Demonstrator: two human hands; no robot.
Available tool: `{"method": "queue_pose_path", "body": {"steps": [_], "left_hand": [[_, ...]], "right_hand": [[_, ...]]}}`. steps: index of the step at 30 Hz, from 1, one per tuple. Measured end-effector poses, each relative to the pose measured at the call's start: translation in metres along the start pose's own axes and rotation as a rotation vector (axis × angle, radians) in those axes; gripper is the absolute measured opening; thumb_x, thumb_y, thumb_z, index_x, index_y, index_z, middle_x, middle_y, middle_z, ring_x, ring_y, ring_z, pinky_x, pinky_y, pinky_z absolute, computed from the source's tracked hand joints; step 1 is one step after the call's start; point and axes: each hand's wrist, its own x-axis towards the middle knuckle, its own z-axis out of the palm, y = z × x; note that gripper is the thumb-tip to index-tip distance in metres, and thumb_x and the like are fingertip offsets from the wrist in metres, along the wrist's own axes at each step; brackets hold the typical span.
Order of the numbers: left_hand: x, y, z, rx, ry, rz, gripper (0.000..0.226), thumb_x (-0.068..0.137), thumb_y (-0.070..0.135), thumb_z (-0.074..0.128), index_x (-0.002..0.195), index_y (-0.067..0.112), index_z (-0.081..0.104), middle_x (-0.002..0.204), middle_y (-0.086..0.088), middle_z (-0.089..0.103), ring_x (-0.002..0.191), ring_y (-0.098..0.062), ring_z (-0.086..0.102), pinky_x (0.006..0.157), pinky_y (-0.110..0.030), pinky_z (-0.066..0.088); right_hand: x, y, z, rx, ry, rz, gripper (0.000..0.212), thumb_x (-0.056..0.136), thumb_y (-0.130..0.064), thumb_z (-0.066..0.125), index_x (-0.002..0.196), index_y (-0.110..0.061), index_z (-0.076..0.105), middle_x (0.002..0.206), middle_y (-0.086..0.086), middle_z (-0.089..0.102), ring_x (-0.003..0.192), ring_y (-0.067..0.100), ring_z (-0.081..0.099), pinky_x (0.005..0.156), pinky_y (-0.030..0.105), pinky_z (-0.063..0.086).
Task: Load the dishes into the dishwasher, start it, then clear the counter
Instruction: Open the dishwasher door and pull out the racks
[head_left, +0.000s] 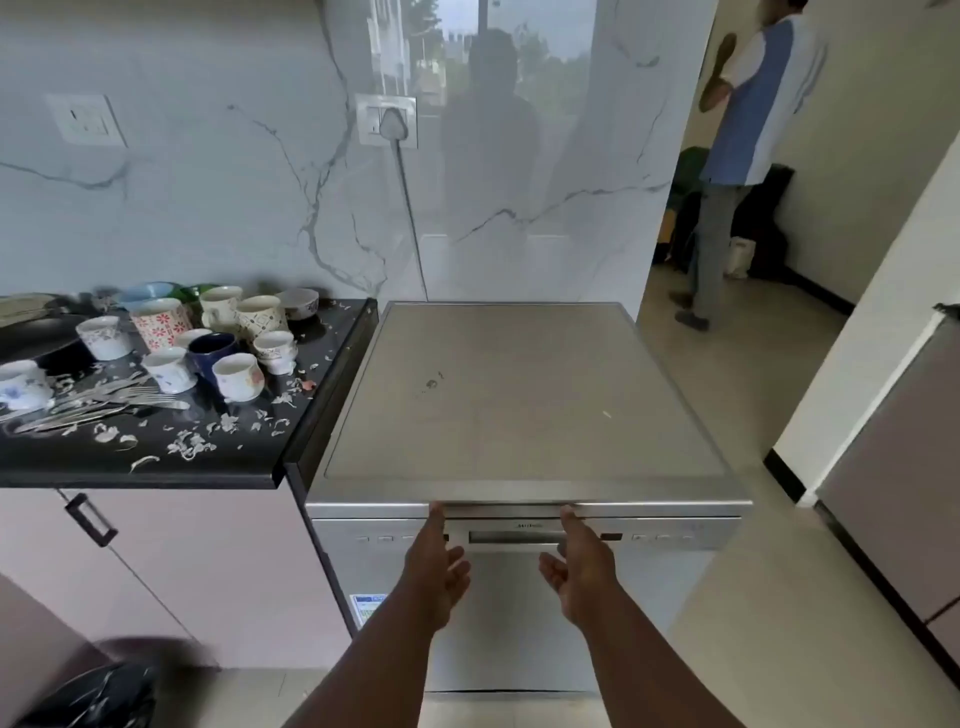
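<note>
A silver dishwasher (519, 395) stands in front of me with its door closed. My left hand (434, 566) and my right hand (582, 566) reach out with straight fingers, fingertips at the top edge of the door above the control panel (514, 536). Neither hand holds anything. On the black counter (156, 467) to the left stand several cups (236, 376) and mugs, a pile of cutlery (104, 400), a dark plate (36, 335), and scattered white scraps (189, 444).
A cabinet door with a black handle (91, 519) sits under the counter. A black bin bag (98, 696) lies at the lower left. A person (748, 156) stands in the doorway at the right. A grey appliance (893, 493) lines the right edge. A cord hangs from a wall socket (387, 122).
</note>
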Motion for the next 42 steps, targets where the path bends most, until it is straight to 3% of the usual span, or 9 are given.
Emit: {"method": "queue_pose_path", "body": {"steps": [2, 5, 9, 14, 31, 34, 36, 38, 42], "left_hand": [[0.01, -0.007, 0.006, -0.165, -0.088, -0.11, 0.077, 0.09, 0.06, 0.052, 0.139, 0.002, 0.037, 0.115, -0.02, 0.054, 0.104, -0.033, 0.055, 0.09, -0.04, 0.046], [0.024, -0.022, 0.014, -0.39, -0.141, -0.145, 0.086, 0.092, 0.061, 0.047, 0.146, -0.002, 0.025, 0.129, -0.024, 0.049, 0.124, -0.037, 0.047, 0.108, -0.043, 0.037], [0.034, -0.031, 0.023, -0.444, -0.208, -0.141, 0.082, 0.093, 0.062, 0.043, 0.143, -0.003, 0.035, 0.124, -0.018, 0.054, 0.132, -0.033, 0.042, 0.115, -0.042, 0.029], [0.044, -0.03, 0.034, -0.641, -0.227, -0.124, 0.065, 0.093, 0.051, 0.052, 0.134, 0.0, 0.049, 0.104, -0.015, 0.061, 0.107, -0.026, 0.057, 0.109, -0.036, 0.038], [0.043, -0.036, 0.043, -0.563, -0.147, -0.048, 0.027, 0.09, 0.03, 0.064, 0.103, 0.007, 0.059, 0.101, -0.012, 0.063, 0.095, -0.022, 0.061, 0.089, -0.031, 0.048], [0.048, -0.043, 0.05, -0.582, -0.115, -0.015, 0.045, 0.086, 0.033, 0.067, 0.12, 0.004, 0.058, 0.103, -0.013, 0.067, 0.095, -0.024, 0.064, 0.084, -0.032, 0.053], [0.046, -0.053, 0.058, -0.591, -0.058, -0.019, 0.06, 0.083, 0.039, 0.07, 0.128, 0.004, 0.055, 0.107, -0.017, 0.068, 0.091, -0.028, 0.067, 0.068, -0.036, 0.058], [0.039, -0.065, 0.066, -0.558, 0.035, -0.054, 0.07, 0.076, 0.046, 0.077, 0.127, 0.006, 0.05, 0.112, -0.02, 0.065, 0.09, -0.035, 0.067, 0.06, -0.041, 0.058], [0.02, -0.076, 0.064, -0.437, 0.231, -0.087, 0.07, 0.074, 0.045, 0.079, 0.123, 0.011, 0.042, 0.102, -0.015, 0.064, 0.085, -0.03, 0.065, 0.069, -0.039, 0.056]], "right_hand": [[0.014, 0.003, 0.003, 0.129, -0.098, 0.074, 0.024, 0.091, -0.032, 0.067, 0.099, -0.011, 0.058, 0.1, 0.012, 0.054, 0.08, 0.026, 0.056, 0.082, 0.038, 0.053], [0.03, 0.008, 0.005, 0.277, -0.19, 0.092, 0.018, 0.095, -0.027, 0.059, 0.097, -0.009, 0.058, 0.084, 0.009, 0.055, 0.072, 0.023, 0.053, 0.074, 0.036, 0.046], [0.042, 0.012, 0.003, 0.359, -0.182, 0.08, 0.02, 0.097, -0.028, 0.054, 0.102, -0.01, 0.061, 0.093, 0.008, 0.061, 0.095, 0.025, 0.057, 0.1, 0.042, 0.037], [0.052, 0.02, -0.002, 0.482, -0.25, 0.078, 0.027, 0.094, -0.035, 0.058, 0.102, -0.01, 0.064, 0.096, 0.008, 0.065, 0.093, 0.022, 0.061, 0.089, 0.034, 0.047], [0.059, 0.027, 0.009, 0.5, -0.152, 0.033, 0.031, 0.089, -0.041, 0.064, 0.098, -0.012, 0.059, 0.086, 0.003, 0.058, 0.076, 0.014, 0.053, 0.069, 0.025, 0.047], [0.058, 0.03, 0.012, 0.509, -0.141, 0.008, 0.054, 0.075, -0.045, 0.071, 0.114, -0.01, 0.059, 0.097, 0.005, 0.064, 0.084, 0.016, 0.059, 0.069, 0.026, 0.051], [0.054, 0.038, 0.014, 0.485, -0.076, -0.002, 0.067, 0.069, -0.045, 0.077, 0.121, -0.009, 0.057, 0.108, 0.01, 0.067, 0.094, 0.024, 0.065, 0.074, 0.036, 0.057], [0.047, 0.053, 0.009, 0.392, 0.036, 0.0, 0.065, 0.072, -0.043, 0.081, 0.121, -0.009, 0.054, 0.108, 0.014, 0.066, 0.095, 0.033, 0.067, 0.082, 0.047, 0.057], [0.036, 0.071, -0.016, 0.323, 0.042, 0.017, 0.057, 0.079, -0.035, 0.078, 0.124, -0.012, 0.053, 0.106, 0.014, 0.068, 0.094, 0.031, 0.069, 0.085, 0.046, 0.056]]}}
